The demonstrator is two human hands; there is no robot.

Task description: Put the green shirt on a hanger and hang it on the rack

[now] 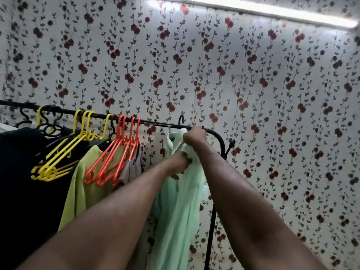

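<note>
- Mint-green cloth fills the middle of my view: the green shirt (179, 201) drops in long folds below the right end of the rack (159, 124), just in front of its black upright post (211, 230)
- I have the right hand (194, 135) highest, up at the level of the rail where the bar bends downward; its fingers are curled tight round the bunched top of the shirt, and the forearm reaches up from the lower right corner
- My left hand (180, 165) sits lower and slightly left, close under the right wrist, with the wrist bent and the fingers curled into the cloth, pinching a fold of the shirt's front; its arm runs in from the lower left, so both forearms converge on the shirt
- One black hanger hook (181, 119) sticks up above the rail, right over the shirt's collar; from here I cannot tell whether it is seated on the bar, and the rest of that hanger is hidden by cloth and hand
- Further left along the rail hang a bunch of orange hangers (113, 158) and then yellow hangers (58, 158), all tilted toward me
- Behind the orange ones I see a lime-green garment (81, 182) and a taupe garment (130, 168), with a black garment (23, 172) at the far left
- Floral wallpaper (272, 94) covers the wall behind, and a strip light (272, 10) glares along the top right
</note>
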